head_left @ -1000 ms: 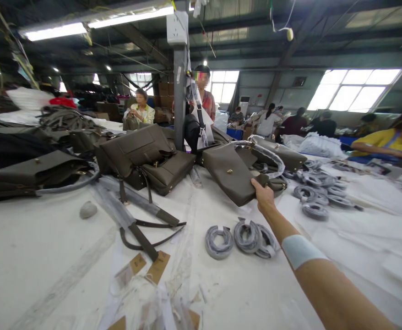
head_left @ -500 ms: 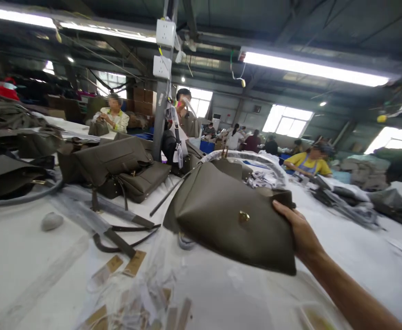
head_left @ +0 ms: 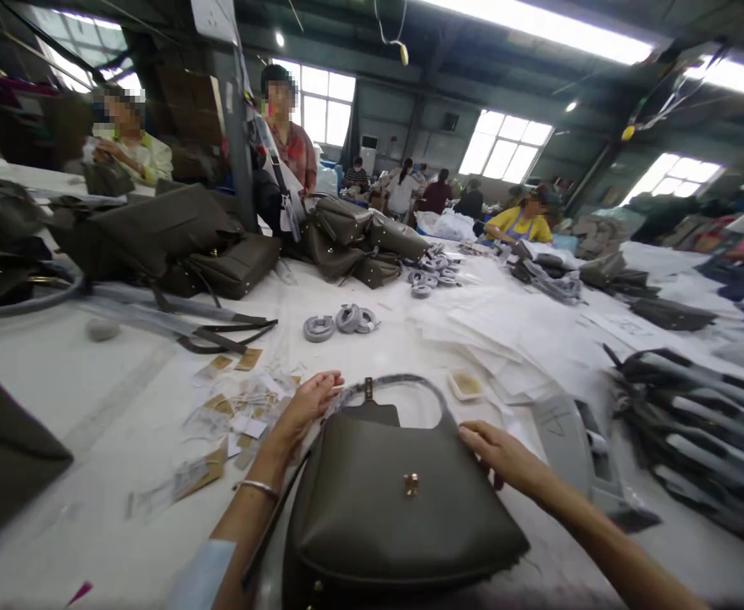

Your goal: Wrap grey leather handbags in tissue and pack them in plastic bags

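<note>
A dark olive leather handbag (head_left: 403, 508) with a small gold clasp sits directly before me on the white table. Its arched handle (head_left: 419, 381) stands up, wrapped in clear film. My right hand (head_left: 502, 457) is at the bag's upper right edge, fingers bent against it; part of its grip is hidden. Beside the handle's left foot, my left hand (head_left: 312, 407) has its fingers stretched out, holding nothing I can see. A bracelet circles that wrist. Loose paper tags (head_left: 251, 415) in clear plastic lie just left of this hand.
Grey wrapped coils (head_left: 347, 322) lie beyond the bag. More dark handbags (head_left: 219, 246) are piled behind, left of a post (head_left: 238, 127). A small dish (head_left: 465, 385), a grey tool-like case (head_left: 569, 449) and stacked dark pieces (head_left: 696, 449) are on the right. Co-workers sit or stand farther back.
The handbag has come nearer and down onto the table in front of me, with my right hand at its edge. My left hand has entered view. The camera view has shifted.
</note>
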A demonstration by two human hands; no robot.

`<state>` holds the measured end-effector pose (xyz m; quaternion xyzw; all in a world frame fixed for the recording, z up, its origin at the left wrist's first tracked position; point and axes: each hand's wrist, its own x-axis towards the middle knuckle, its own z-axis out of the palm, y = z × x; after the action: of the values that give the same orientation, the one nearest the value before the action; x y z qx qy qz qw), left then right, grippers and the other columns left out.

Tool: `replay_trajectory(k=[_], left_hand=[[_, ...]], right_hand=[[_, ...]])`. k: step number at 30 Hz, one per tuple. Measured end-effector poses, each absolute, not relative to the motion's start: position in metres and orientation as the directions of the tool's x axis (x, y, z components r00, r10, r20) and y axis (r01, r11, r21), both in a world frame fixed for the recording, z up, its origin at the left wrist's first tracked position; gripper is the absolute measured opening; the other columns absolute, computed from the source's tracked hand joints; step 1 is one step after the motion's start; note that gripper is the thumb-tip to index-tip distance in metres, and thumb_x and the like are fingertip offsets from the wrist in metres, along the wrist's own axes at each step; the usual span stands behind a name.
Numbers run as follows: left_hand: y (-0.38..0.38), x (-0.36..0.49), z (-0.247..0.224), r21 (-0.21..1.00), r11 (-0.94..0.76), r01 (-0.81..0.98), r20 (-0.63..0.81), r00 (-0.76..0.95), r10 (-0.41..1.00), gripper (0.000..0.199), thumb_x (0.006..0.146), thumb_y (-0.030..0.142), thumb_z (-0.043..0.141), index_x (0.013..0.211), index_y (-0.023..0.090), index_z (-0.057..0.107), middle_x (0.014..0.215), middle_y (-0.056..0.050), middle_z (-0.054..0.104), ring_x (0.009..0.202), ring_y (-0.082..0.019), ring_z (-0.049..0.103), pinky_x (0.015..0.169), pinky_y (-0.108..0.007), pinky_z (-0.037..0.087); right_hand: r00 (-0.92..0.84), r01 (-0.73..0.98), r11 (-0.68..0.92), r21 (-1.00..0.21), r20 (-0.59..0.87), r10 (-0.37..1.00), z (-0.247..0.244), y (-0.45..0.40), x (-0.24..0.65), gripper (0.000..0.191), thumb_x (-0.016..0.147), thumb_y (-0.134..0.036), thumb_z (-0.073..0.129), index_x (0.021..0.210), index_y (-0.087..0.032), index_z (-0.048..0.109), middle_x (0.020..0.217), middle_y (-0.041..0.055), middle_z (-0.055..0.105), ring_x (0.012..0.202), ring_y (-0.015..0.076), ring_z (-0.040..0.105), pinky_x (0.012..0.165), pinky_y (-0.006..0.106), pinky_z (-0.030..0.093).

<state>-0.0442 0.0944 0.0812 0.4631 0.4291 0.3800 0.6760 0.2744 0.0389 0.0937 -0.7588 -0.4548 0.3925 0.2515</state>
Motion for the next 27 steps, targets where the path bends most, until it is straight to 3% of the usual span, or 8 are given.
replay_trajectory(k=[3,7,11,14,17,19,23,27], left_hand=[[0.168,-0.043,0.069,0.981,0.156,0.119,-0.175,0.175,0.969,0.053,0.075,0.055,0.067,0.109,0.014,0.064,0.116,-0.013,0.067,0.115,-0.029,0.059,0.098,-0.042,0.047],[0.16,-0.058,0.085,0.911,-0.211,0.354,0.079,0.353,0.932,0.051,0.083,0.051,0.058,0.119,0.016,0.063,0.123,-0.013,0.065,0.116,-0.029,0.06,0.102,-0.044,0.044],[0.082,-0.063,0.117,0.674,-0.563,0.478,0.11,0.688,0.717,0.053,0.087,0.044,0.059,0.137,0.027,0.051,0.143,-0.007,0.052,0.133,-0.024,0.047,0.111,-0.041,0.036],[0.036,-0.053,0.106,0.436,-0.733,0.521,0.012,0.812,0.584,0.081,0.079,0.053,0.068,0.147,0.024,0.036,0.152,-0.011,0.04,0.141,-0.028,0.035,0.115,-0.048,0.029],[0.015,-0.039,0.076,0.204,-0.787,0.582,-0.027,0.807,0.59,0.095,0.074,0.059,0.069,0.15,0.016,0.03,0.153,-0.019,0.035,0.142,-0.035,0.03,0.115,-0.059,0.023],[0.012,-0.031,0.06,0.09,-0.783,0.615,-0.028,0.788,0.615,0.085,0.081,0.051,0.065,0.149,0.013,0.031,0.151,-0.02,0.038,0.14,-0.037,0.033,0.112,-0.061,0.026],[0.018,-0.023,0.042,-0.059,-0.774,0.63,0.014,0.776,0.631,0.052,0.092,0.024,0.047,0.143,0.014,0.042,0.144,-0.017,0.048,0.133,-0.03,0.046,0.105,-0.051,0.04],[0.027,-0.017,0.018,-0.172,-0.748,0.641,0.161,0.768,0.62,0.045,0.094,0.014,0.039,0.137,0.014,0.048,0.139,-0.015,0.054,0.127,-0.026,0.053,0.101,-0.046,0.045]], right_hand=[[0.288,0.739,-0.275,-0.616,-0.08,0.954,0.089,0.022,0.273,0.059,0.084,-0.055,0.053,0.13,-0.018,0.057,0.128,0.0149,0.062,0.105,0.0286,0.065,0.096,0.045,0.05],[-0.089,0.832,0.014,-0.555,-0.109,0.99,0.111,-0.015,0.253,0.068,0.081,-0.058,0.061,0.139,-0.025,0.051,0.143,0.0098,0.052,0.133,0.0312,0.046,0.112,0.048,0.035],[-0.366,0.862,0.254,-0.438,-0.19,0.911,0.101,-0.035,0.234,0.1,0.06,-0.056,0.081,0.146,-0.024,0.042,0.154,0.0119,0.036,0.142,0.0373,0.03,0.118,0.055,0.024],[-0.413,0.869,0.346,-0.353,-0.134,0.901,0.074,-0.03,0.227,0.096,0.063,-0.039,0.08,0.147,-0.02,0.04,0.155,0.0143,0.031,0.143,0.0366,0.028,0.118,0.055,0.023],[-0.453,0.862,0.403,-0.307,-0.111,0.884,0.053,-0.018,0.224,0.086,0.064,-0.022,0.068,0.145,-0.015,0.043,0.153,0.0161,0.035,0.141,0.0338,0.033,0.117,0.052,0.028],[-0.478,0.854,0.43,-0.293,-0.116,0.871,0.044,-0.012,0.225,0.086,0.06,-0.013,0.06,0.144,-0.013,0.044,0.151,0.0154,0.038,0.14,0.0309,0.036,0.116,0.048,0.031],[-0.488,0.849,0.459,-0.262,-0.053,0.871,0.035,-0.011,0.229,0.093,0.053,-0.002,0.051,0.144,-0.015,0.044,0.152,0.012,0.039,0.141,0.0267,0.035,0.116,0.043,0.033],[-0.447,0.879,0.439,-0.183,-0.001,0.895,0.039,-0.005,0.222,0.079,0.063,-0.008,0.062,0.14,-0.013,0.048,0.146,0.0166,0.047,0.136,0.0321,0.042,0.112,0.049,0.038]])
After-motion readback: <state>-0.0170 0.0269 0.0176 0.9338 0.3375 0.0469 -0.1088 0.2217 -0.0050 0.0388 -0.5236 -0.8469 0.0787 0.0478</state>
